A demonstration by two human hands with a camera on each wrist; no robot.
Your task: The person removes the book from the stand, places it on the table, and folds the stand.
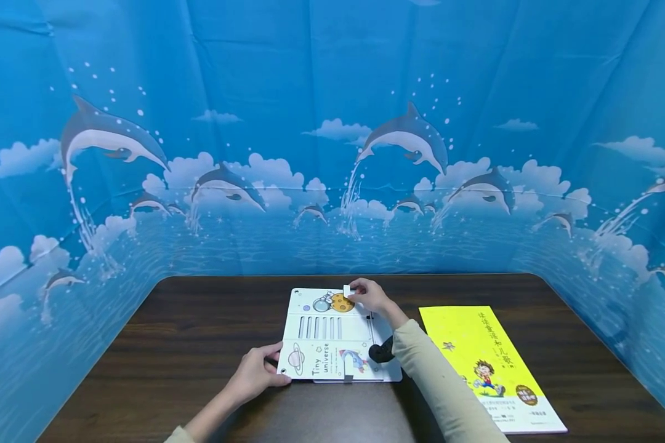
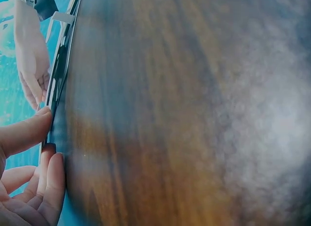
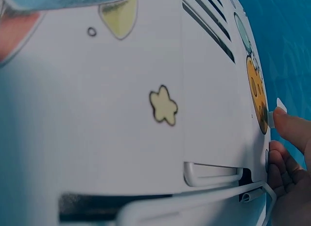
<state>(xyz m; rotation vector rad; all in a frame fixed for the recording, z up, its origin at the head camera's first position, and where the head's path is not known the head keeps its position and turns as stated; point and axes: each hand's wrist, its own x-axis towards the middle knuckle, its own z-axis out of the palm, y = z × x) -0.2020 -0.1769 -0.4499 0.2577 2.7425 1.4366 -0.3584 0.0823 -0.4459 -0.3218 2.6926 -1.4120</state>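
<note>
A white book stand (image 1: 354, 329) printed with planets, a rocket and "Tiny universe" lies on the dark table. At its lower left corner, my left hand (image 1: 255, 372) grips the edge. The left wrist view shows the thumb (image 2: 31, 131) above that edge and fingertips below. My right hand (image 1: 372, 296) pinches a small white clip (image 1: 346, 291) at the far edge, beside the orange planet. In the right wrist view the thumb (image 3: 290, 129) presses this clip; the other fingers curl beyond the edge. A second clip (image 1: 348, 368) sits on the near edge.
A yellow book (image 1: 465, 344) lies to the right of the stand, partly behind the right sleeve (image 1: 443, 381). White wire supports (image 3: 214, 177) run across slots in the stand. A blue dolphin-print curtain (image 1: 310, 154) hangs behind the table (image 1: 199, 344).
</note>
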